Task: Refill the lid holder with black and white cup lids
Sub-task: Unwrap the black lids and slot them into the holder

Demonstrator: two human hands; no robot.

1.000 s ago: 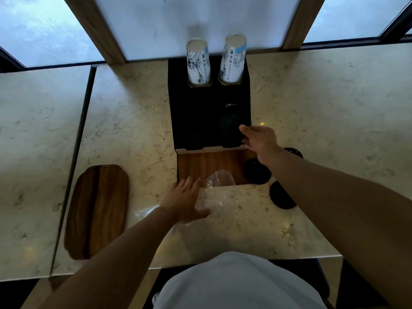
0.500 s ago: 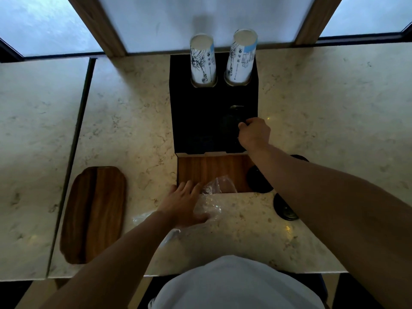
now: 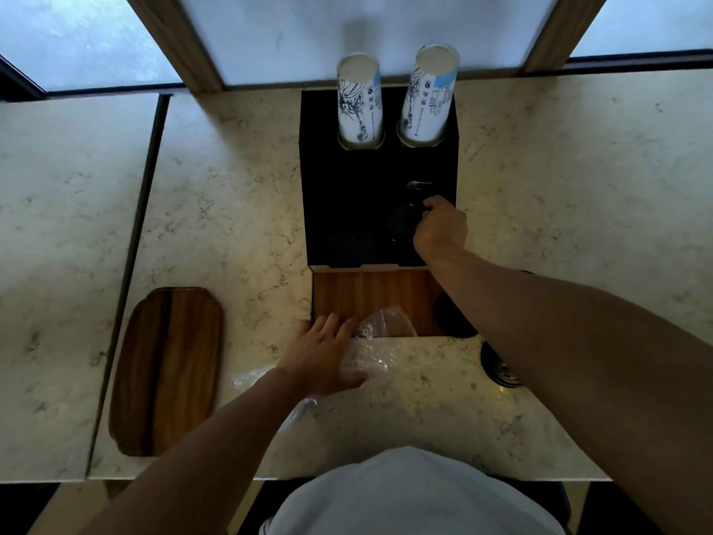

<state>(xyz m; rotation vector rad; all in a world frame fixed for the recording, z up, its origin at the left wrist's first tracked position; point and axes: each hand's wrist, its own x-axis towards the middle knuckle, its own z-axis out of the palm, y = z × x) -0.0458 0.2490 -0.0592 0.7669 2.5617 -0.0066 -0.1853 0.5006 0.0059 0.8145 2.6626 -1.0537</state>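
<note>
Pale marble countertop fills the frame beneath frosted window panes along the top edge. At upper centre stands a black lid holder with a wood-grain front; two stacks of printed paper cups rise from its two rear openings. Its front right well holds a stack of black lids, dim and hard to count. The right hand reaches into that well, fingers curled over the right edge of the topmost black lid, apparently gripping it. More black lids lie on the counter at the holder's lower right, partly hidden under the right forearm. The left hand, at lower centre, lies flat with fingers spread on a crumpled clear plastic bag; its contents cannot be made out. A wooden tray sits at the lower left.
</note>
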